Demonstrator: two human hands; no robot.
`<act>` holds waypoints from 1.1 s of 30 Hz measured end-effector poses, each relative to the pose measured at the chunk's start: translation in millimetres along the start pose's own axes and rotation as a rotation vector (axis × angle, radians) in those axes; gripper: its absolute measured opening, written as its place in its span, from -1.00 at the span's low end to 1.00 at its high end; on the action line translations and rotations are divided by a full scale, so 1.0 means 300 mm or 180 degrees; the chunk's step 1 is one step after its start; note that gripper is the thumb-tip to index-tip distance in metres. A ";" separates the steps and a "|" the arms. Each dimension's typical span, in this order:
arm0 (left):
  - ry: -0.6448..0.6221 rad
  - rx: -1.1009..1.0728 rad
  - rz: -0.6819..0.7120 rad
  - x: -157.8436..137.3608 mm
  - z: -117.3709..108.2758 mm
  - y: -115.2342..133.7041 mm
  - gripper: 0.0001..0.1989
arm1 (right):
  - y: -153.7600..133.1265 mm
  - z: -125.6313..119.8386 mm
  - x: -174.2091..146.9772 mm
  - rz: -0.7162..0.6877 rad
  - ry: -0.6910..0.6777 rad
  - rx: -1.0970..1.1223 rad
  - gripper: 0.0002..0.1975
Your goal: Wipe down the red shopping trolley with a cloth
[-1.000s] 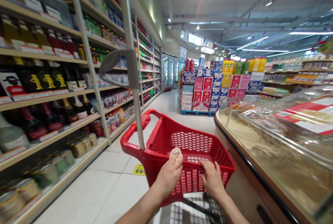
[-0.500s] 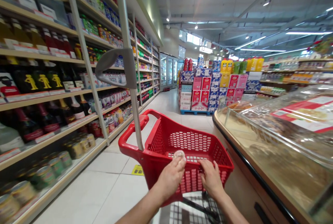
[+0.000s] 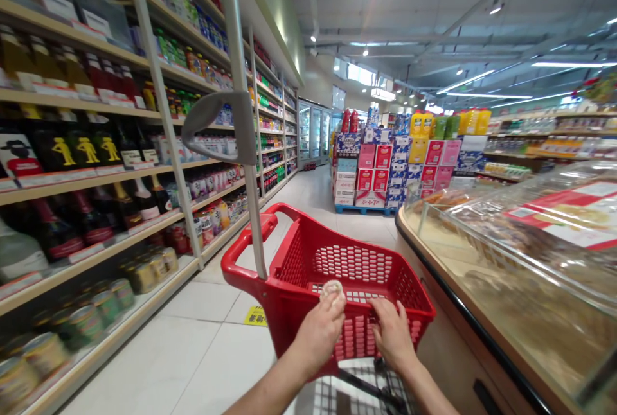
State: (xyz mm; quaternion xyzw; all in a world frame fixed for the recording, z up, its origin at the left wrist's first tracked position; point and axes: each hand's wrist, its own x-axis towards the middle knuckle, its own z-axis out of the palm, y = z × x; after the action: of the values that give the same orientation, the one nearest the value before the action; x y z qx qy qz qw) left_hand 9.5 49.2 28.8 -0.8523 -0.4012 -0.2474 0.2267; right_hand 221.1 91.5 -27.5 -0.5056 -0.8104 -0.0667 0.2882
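Note:
A red plastic shopping cart [image 3: 299, 293] with perforated basket walls stands before me, its basket holding nothing that I can see. My left hand [image 3: 321, 331] is closed on a crumpled whitish cloth [image 3: 332, 288] at the basket's near rim. To its right, my right hand [image 3: 393, 331] grips the same rim, its fingers curled over the edge. A grey upright pole [image 3: 250, 209] with a looped grey handle [image 3: 219, 123] rises at the cart's left end.
Shelves of bottles and cans [image 3: 103, 177] line the left side. A glass-sided display counter [image 3: 482, 312] runs close along the right. Stacked drink cartons [image 3: 373, 177] stand on a blue pallet ahead. A yellow floor sticker [image 3: 255, 315] lies left of the cart.
The view has shifted very slightly, moving the scene a little to the right. Both hands keep their places on the cart, and the cloth stays in my left hand.

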 end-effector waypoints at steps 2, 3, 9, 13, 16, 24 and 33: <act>0.0052 0.0135 -0.0169 -0.008 -0.058 -0.073 -0.70 | 0.002 -0.005 -0.002 0.0048 0.0001 -0.0018 -0.48; 0.0084 0.0219 -0.0339 -0.013 -0.094 -0.115 -0.69 | 0.001 -0.005 -0.002 0.0099 0.0032 -0.0036 -0.49; -0.0025 0.0211 -0.0690 -0.017 -0.108 -0.112 -0.72 | -0.012 -0.005 0.002 0.0310 0.0173 -0.0094 -0.62; -0.0112 0.0013 -0.0149 0.005 -0.008 0.021 -0.78 | -0.014 -0.028 -0.006 0.0173 0.0190 -0.0084 -0.56; -0.0008 0.0070 -0.0142 0.007 -0.024 0.008 -0.73 | -0.005 -0.035 -0.013 0.0156 0.0188 -0.0085 -0.53; 0.0113 0.0296 -0.0663 -0.007 -0.097 -0.081 -0.68 | 0.025 0.005 -0.019 0.0217 0.0134 -0.0107 -0.58; 0.0246 0.0542 -0.1142 -0.036 -0.145 -0.120 -0.65 | -0.012 -0.015 -0.011 0.0266 0.0252 -0.0119 -0.59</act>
State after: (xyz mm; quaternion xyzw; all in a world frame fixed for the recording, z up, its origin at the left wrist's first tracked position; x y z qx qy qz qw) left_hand -35.5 38.2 62.6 -0.7348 -0.5571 -0.2815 0.2654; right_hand 220.9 85.4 -25.0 -0.5413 -0.7752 -0.0897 0.3130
